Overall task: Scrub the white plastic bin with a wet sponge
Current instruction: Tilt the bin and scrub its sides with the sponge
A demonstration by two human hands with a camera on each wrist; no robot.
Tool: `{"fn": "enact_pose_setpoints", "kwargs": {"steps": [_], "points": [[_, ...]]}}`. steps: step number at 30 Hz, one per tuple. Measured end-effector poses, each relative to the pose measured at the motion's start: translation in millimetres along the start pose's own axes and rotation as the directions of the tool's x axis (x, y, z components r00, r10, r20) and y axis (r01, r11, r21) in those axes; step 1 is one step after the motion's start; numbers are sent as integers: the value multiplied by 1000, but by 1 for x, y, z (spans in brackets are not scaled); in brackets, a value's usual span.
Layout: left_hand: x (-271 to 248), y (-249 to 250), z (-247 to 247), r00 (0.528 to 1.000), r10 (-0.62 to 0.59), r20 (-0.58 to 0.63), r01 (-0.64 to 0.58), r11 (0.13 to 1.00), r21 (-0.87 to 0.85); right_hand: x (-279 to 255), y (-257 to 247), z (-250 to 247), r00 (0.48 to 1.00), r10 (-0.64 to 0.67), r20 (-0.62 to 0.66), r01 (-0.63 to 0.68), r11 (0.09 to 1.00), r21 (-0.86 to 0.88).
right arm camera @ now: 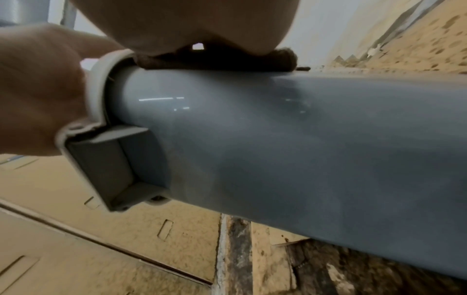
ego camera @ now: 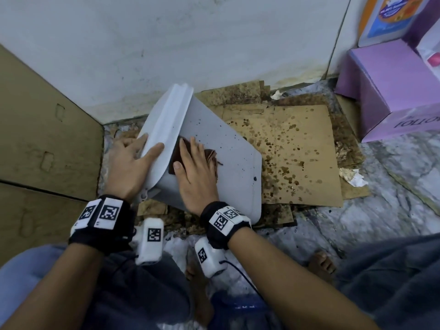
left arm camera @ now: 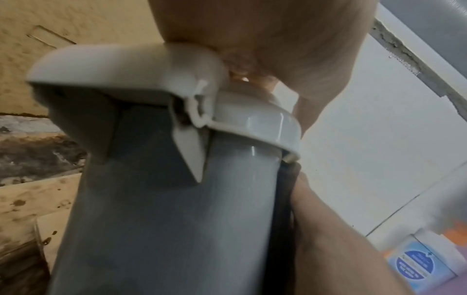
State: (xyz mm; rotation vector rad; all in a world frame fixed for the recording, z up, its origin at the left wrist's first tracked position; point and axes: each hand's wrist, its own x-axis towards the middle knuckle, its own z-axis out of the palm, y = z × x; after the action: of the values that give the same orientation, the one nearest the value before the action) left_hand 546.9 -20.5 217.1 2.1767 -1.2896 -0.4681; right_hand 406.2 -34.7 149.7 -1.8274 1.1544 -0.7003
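The white plastic bin [ego camera: 226, 167] lies on its side on stained cardboard, lid end to the left, dark specks across its upper face. My left hand [ego camera: 133, 163] grips the lid end, thumb on top and fingers behind the rim. My right hand [ego camera: 192, 167] lies flat with straight fingers, pressing a dark brown sponge [ego camera: 175, 160] onto the bin's upper side just beside the rim. In the right wrist view the sponge [right arm camera: 215, 59] is squashed between my palm [right arm camera: 189, 20] and the bin [right arm camera: 278, 139]. The left wrist view shows the bin's hinge and rim [left arm camera: 202, 111] close up.
Splattered cardboard sheets [ego camera: 297, 151] cover the floor beneath and right of the bin. A large brown carton [ego camera: 35, 127] stands at the left, purple boxes [ego camera: 385, 86] at the right, a white wall [ego camera: 166, 44] behind. Crumpled paper [ego camera: 352, 177] lies right. My bare feet [ego camera: 321, 263] are near.
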Motion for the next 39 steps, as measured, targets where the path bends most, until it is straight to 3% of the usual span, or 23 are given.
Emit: {"fn": "enact_pose_setpoints", "kwargs": {"steps": [8,11,15,18,22,27,35,39], "points": [[2,-18,4,995,-52,82,55,998,-38,20,6,11,995,99,29,-100,995,23],[-4,-23,10,982,-91,165,106,990,-88,9,33,16,991,135,-14,-135,991,6],[-8,-25,15,986,-104,132,110,993,-38,-20,72,21,963,268,-18,-268,963,-14],[-11,-29,16,982,-107,158,106,994,14,-25,63,28,952,304,-32,-305,952,-18],[-11,-30,16,990,-58,131,53,998,37,-17,14,41,996,83,-18,-84,995,-50],[-12,-29,16,994,-28,109,30,999,-15,-18,20,41,999,20,-40,-22,999,-26],[-15,-35,17,996,-39,86,43,998,-45,-33,105,28,940,336,-57,-339,940,-42],[-14,-33,19,995,-56,80,57,998,-11,-31,86,26,937,349,-23,-350,935,-61]]}}
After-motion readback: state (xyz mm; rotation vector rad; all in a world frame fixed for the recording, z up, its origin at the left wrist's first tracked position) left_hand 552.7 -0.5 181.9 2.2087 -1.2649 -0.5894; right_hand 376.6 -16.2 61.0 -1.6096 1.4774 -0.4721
